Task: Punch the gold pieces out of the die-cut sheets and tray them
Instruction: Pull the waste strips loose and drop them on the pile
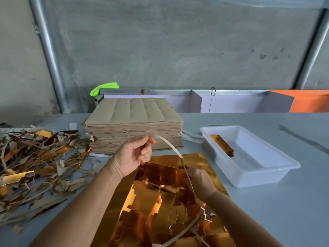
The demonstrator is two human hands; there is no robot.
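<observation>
The left grip point(136, 154) is raised above the bench point(284, 202), thumb and curled fingers pinching the top end of a thin waste strip point(173, 148). The strip arcs down to the right and runs back along the gold die-cut sheet point(204, 159) toward the near edge. The right grip point(200, 177) lies low on the sheet's right half, blurred and half hidden behind the strip; whether it presses flat or pinches something I cannot tell.

The sheet lies at the near middle of the bench, its near end cut off by the picture's lower edge. On it lie loosened gold pieces point(160, 172), overlapping and too jumbled to count.

Toward the far edge, just beyond the left grip, stands one tall stack of brown sheets point(133, 113), backs up. To the right lies one white tray point(267, 175), set at an angle, well apart from the sheet's right edge. It holds one small pile of gold pieces point(221, 145) against its left wall. The bench's left edge carries one wide heap of scrap strips point(39, 163). Open bench surface lies right of the tray and along the near right corner.
</observation>
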